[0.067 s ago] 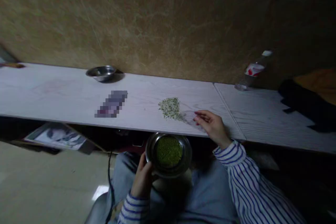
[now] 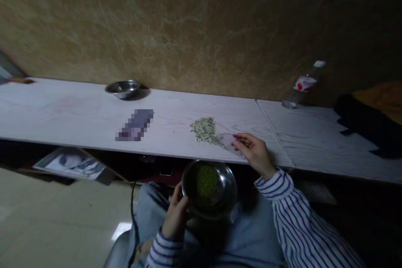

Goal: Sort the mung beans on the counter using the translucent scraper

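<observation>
While I work from afar, left hand (image 2: 178, 213) grips rim of one metal bowl (image 2: 230, 184), one heap of green grains (image 2: 207, 179) inside, just off front edge of tabletop (image 2: 172, 106). Right hand (image 2: 253, 150) near front edge, fingers bent; I cannot tell whether it pinches one see-through speckled patch (image 2: 228, 141). One pile (image 2: 203, 129) of pale and green bits meets patch's left end. Second bowl (image 2: 122, 89) by back edge, left; one bottle (image 2: 304, 83) by back edge, right.

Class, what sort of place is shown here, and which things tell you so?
Probably an indoor room, home or shop unclear: a white wood-grain counter runs along a brown tiled wall, above a glossy floor.
</observation>
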The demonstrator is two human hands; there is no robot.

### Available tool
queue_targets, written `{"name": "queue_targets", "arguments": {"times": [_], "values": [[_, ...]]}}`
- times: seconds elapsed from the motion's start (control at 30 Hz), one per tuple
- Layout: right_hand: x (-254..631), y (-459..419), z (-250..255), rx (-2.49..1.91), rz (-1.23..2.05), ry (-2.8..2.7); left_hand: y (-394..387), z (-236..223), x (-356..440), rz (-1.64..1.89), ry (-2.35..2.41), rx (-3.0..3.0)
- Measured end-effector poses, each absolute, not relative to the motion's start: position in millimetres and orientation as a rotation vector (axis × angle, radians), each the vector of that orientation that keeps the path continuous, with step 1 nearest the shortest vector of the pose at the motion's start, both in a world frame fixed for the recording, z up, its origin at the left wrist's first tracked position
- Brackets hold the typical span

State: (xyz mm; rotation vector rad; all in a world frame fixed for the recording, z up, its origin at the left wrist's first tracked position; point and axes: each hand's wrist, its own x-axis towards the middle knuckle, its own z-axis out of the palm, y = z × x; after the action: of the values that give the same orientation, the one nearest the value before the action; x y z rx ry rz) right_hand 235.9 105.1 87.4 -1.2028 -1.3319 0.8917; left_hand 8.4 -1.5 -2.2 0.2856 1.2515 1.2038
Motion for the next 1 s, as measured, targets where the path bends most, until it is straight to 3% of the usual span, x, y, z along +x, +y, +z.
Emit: {"name": "queue_targets", "arguments": {"times": [0.73,1.0], "values": [[256,119,67,-1.217,0.931,-1.104,2,-21,16,1.182,1.140,0.237],[253,122,70,-1.209,0.903,-1.019,46,-20,1,1.235,1.061,0.436]]}}
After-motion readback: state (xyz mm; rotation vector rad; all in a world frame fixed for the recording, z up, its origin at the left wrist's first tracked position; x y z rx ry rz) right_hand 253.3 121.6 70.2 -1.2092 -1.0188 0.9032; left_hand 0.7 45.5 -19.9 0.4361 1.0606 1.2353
